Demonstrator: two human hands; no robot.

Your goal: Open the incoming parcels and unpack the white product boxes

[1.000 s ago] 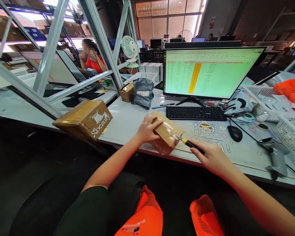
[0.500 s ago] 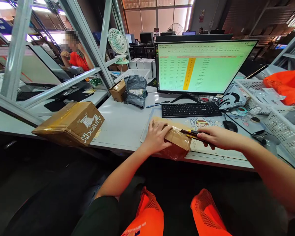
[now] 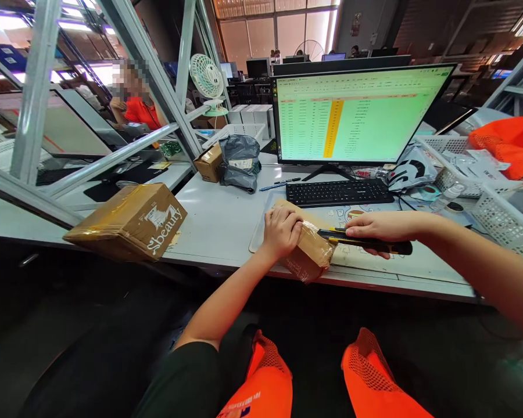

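Observation:
A taped brown cardboard box point(image 3: 310, 247) lies tilted at the front edge of the white desk point(image 3: 213, 232). My left hand point(image 3: 282, 232) is closed over its left side, fingers bent across the top. In my right hand point(image 3: 377, 229) is a black and yellow utility knife point(image 3: 357, 238), held nearly flat with its front end against the tape on the box's upper face. How far the blade is out I cannot tell.
Left on the desk sits a larger carton point(image 3: 128, 223); behind it are a small box point(image 3: 209, 162) and a grey plastic parcel point(image 3: 240, 162). A keyboard point(image 3: 340, 193) and monitor point(image 3: 353, 122) stand beyond my hands. White baskets point(image 3: 505, 217) line the right side.
My right hand has shifted right and turned, so the knife now lies flatter and shows more of its handle. My left fingers have drawn closer together on the box.

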